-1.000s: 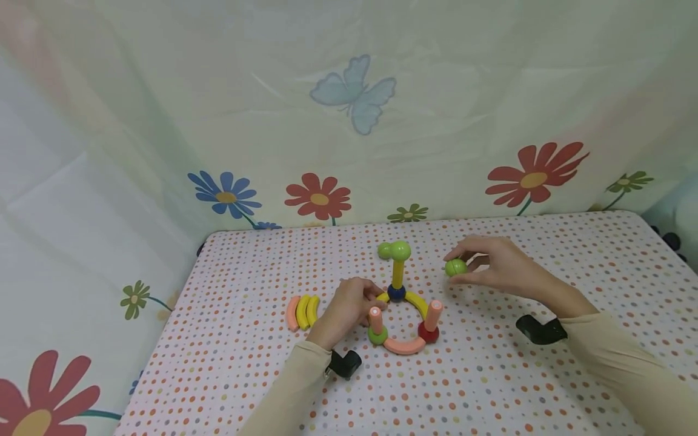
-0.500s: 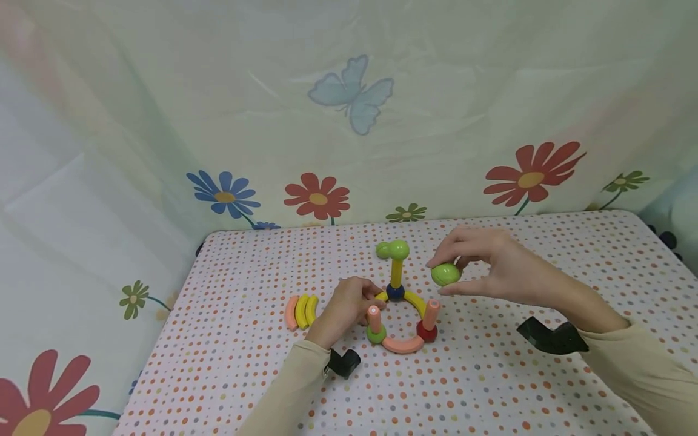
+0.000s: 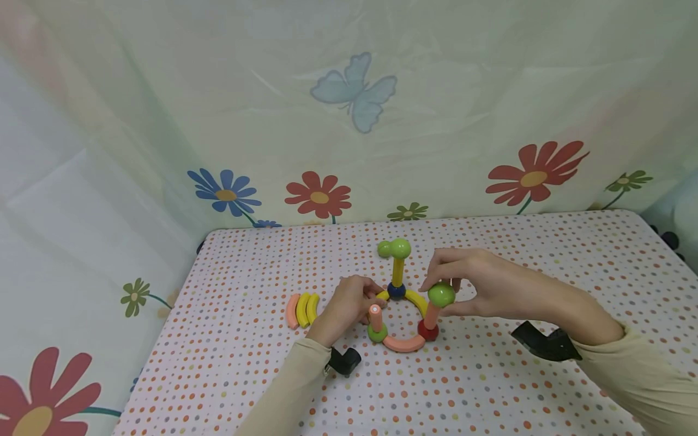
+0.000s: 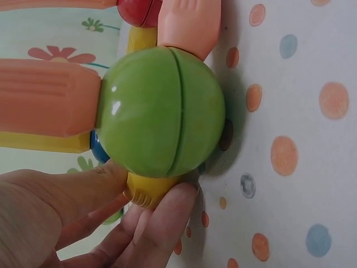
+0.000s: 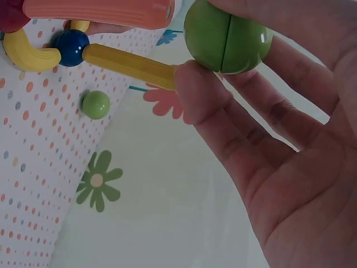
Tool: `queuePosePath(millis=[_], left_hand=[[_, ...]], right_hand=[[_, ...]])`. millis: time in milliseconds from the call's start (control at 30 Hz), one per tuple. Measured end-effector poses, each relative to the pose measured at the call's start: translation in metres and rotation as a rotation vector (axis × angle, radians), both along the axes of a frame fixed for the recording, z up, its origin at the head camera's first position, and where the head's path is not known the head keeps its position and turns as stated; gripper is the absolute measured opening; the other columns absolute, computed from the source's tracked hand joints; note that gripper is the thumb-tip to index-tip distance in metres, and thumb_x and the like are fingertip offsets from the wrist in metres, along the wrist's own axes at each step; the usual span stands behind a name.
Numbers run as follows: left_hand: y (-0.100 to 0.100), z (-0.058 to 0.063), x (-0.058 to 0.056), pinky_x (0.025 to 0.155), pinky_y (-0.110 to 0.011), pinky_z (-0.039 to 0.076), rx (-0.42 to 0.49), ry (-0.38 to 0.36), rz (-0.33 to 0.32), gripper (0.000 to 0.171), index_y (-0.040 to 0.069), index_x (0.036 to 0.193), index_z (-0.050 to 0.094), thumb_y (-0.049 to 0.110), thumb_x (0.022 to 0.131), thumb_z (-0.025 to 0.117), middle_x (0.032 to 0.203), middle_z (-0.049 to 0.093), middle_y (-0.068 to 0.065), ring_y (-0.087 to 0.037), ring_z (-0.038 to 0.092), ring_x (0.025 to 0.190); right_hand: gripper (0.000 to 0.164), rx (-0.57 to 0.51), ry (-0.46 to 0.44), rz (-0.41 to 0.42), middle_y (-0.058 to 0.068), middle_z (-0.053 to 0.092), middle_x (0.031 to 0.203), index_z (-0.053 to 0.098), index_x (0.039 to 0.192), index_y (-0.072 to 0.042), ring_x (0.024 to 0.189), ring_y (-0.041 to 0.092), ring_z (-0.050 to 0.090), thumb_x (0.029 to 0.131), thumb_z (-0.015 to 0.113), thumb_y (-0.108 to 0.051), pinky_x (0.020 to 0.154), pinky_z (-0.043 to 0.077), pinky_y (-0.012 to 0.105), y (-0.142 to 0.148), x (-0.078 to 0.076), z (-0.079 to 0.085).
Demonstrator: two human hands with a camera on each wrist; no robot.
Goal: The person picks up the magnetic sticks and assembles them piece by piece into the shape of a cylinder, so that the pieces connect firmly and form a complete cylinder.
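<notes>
A ring of toy rods and balls stands on the table. My left hand (image 3: 349,300) pinches the yellow curved rod (image 4: 148,190) beside the green base ball (image 4: 162,111). My right hand (image 3: 480,281) holds a green ball (image 5: 226,39) between thumb and fingers, right at the top end of the upright pink rod (image 5: 100,12). That rod rises from the red ball (image 3: 428,330). A second pink rod (image 3: 375,318) stands upright on the green base ball. At the back, a yellow rod (image 3: 398,272) on the blue ball (image 3: 396,291) carries another green ball (image 3: 400,248).
A loose green ball (image 5: 96,105) lies on the table behind the ring. Left of my left hand, a pink curved rod (image 3: 292,311) and two yellow curved rods (image 3: 307,310) lie side by side. A flowered cloth (image 3: 436,121) hangs behind the dotted tabletop (image 3: 234,363).
My right hand has carried the green ball left and down from the open tabletop to the top of the pink rod above the red ball. The left hand keeps its place.
</notes>
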State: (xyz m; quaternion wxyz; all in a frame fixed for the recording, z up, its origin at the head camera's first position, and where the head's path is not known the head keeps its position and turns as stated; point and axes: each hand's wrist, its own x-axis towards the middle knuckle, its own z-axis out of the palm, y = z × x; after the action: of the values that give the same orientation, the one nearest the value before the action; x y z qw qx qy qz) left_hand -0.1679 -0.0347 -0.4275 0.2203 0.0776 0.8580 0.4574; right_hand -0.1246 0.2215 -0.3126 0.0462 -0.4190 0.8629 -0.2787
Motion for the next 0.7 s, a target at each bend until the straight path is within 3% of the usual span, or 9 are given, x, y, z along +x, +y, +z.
queuePosePath(millis=[267, 467, 600, 700], left_hand=[[0.0, 0.0, 0.0, 0.049, -0.018, 0.047, -0.007, 0.0, 0.009, 0.02, 0.001, 0.112, 0.076, 0.007, 0.093, 0.079, 0.082, 0.062, -0.002, -0.01, 0.055, 0.055], [0.001, 0.002, 0.001, 0.048, -0.017, 0.047, -0.019, -0.005, 0.018, 0.02, 0.001, 0.112, 0.076, 0.008, 0.093, 0.08, 0.083, 0.061, -0.002, -0.009, 0.055, 0.054], [0.0, 0.002, 0.001, 0.049, -0.018, 0.048, -0.027, 0.001, 0.014, 0.02, 0.001, 0.112, 0.076, 0.008, 0.093, 0.08, 0.084, 0.061, -0.002, -0.009, 0.055, 0.055], [0.001, 0.002, 0.001, 0.05, -0.019, 0.049, -0.037, -0.001, 0.005, 0.021, 0.001, 0.112, 0.076, 0.008, 0.093, 0.08, 0.085, 0.062, -0.003, -0.009, 0.056, 0.056]], right_hand=[[0.03, 0.042, -0.059, -0.022, -0.012, 0.06, 0.102, 0.078, 0.104, -0.022, 0.085, 0.002, 0.059, 0.079, 0.094, -0.017, 0.071, 0.058, 0.023, -0.006, 0.001, -0.001], [0.032, 0.06, -0.039, -0.034, -0.013, 0.06, 0.103, 0.077, 0.105, -0.023, 0.085, 0.002, 0.058, 0.079, 0.094, -0.018, 0.071, 0.057, 0.024, -0.007, 0.002, -0.003], [0.038, 0.071, -0.048, -0.057, -0.01, 0.065, 0.111, 0.075, 0.114, -0.02, 0.092, 0.005, 0.062, 0.081, 0.093, -0.02, 0.076, 0.059, 0.031, -0.006, 0.003, -0.009], [0.048, 0.045, -0.121, -0.093, -0.003, 0.068, 0.121, 0.071, 0.126, -0.016, 0.099, 0.01, 0.065, 0.083, 0.091, -0.022, 0.079, 0.06, 0.034, -0.003, 0.004, -0.02]])
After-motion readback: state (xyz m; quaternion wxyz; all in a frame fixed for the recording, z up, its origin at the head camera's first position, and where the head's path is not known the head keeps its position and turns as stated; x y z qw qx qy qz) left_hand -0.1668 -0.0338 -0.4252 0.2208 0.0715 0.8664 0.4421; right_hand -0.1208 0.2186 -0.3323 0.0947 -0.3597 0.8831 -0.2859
